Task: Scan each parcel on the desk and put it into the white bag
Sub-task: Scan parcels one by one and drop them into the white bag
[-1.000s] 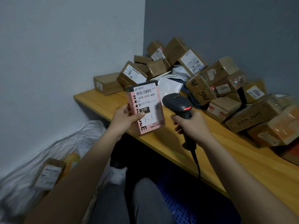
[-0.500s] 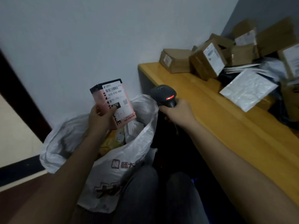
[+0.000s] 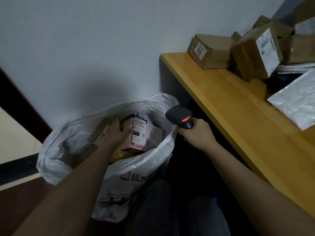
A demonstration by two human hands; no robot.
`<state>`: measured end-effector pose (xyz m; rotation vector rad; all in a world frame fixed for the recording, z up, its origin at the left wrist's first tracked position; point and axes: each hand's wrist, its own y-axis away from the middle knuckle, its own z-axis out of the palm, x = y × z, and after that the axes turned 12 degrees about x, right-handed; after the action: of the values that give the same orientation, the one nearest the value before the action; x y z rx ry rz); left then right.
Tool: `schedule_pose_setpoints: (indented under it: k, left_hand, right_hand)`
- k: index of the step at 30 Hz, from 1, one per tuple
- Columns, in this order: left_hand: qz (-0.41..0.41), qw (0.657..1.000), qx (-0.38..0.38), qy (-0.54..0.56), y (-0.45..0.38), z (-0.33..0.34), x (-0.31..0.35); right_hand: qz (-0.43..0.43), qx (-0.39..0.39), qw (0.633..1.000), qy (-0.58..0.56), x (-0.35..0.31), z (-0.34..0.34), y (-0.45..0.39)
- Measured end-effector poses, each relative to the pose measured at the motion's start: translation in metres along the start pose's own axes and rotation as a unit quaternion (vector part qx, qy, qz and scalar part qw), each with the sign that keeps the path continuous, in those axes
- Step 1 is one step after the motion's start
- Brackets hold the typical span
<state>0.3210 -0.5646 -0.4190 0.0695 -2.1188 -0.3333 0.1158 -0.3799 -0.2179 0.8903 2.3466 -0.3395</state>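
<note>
The white bag (image 3: 150,155) stands open on the floor left of the desk (image 3: 238,120), with several parcels inside. My left hand (image 3: 115,132) reaches down into the bag and holds the left edge of a pink parcel (image 3: 139,135), which lies label-up on top of the other parcels. My right hand (image 3: 198,132) grips a black scanner (image 3: 180,115) with a red light, held beside the bag's rim below the desk edge. On the desk lie a brown box (image 3: 210,50), a labelled brown box (image 3: 255,53) and a silver mailer (image 3: 294,103).
My knees (image 3: 170,210) are at the bottom of the view, right next to the bag. A grey wall (image 3: 102,48) rises behind the bag and desk. At the left, a dark door frame (image 3: 22,103) runs diagonally.
My left hand has lowered the pink parcel from above the bag down into it. The view has turned further left and down; the scanner stays in my right hand.
</note>
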Motion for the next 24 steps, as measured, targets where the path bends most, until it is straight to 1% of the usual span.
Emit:
schedule_pose_setpoints:
  k: [3, 6, 10, 13, 18, 21, 24]
  left_hand:
    - [0.025, 1.0, -0.008, 0.016, 0.043, -0.016, 0.047]
    - [0.039, 0.998, -0.006, 0.048, 0.062, -0.019, 0.069]
    - [0.085, 0.992, -0.01, 0.096, 0.09, -0.022, 0.096]
    - [0.139, 0.983, -0.024, 0.113, 0.119, -0.024, 0.126]
    - [0.249, 0.955, -0.062, 0.148, 0.175, -0.016, 0.193]
    - [0.278, 0.937, -0.105, 0.185, 0.209, -0.004, 0.236]
    - [0.293, 0.928, -0.145, 0.177, 0.235, 0.016, 0.277]
  right_hand:
    - [0.01, 0.0, 1.0, -0.003, 0.005, 0.001, -0.001]
    - [0.008, 0.001, 1.0, -0.006, 0.007, -0.002, 0.001]
    - [0.006, 0.016, 1.0, -0.025, 0.001, -0.015, 0.013]
    - [0.006, 0.037, 0.998, -0.045, -0.005, -0.035, 0.027]
    - [0.047, 0.098, 0.99, -0.085, 0.0, -0.098, 0.052]
    - [0.09, 0.158, 0.973, -0.143, 0.013, -0.151, 0.065]
    - [0.105, 0.203, 0.962, -0.15, 0.031, -0.208, 0.076]
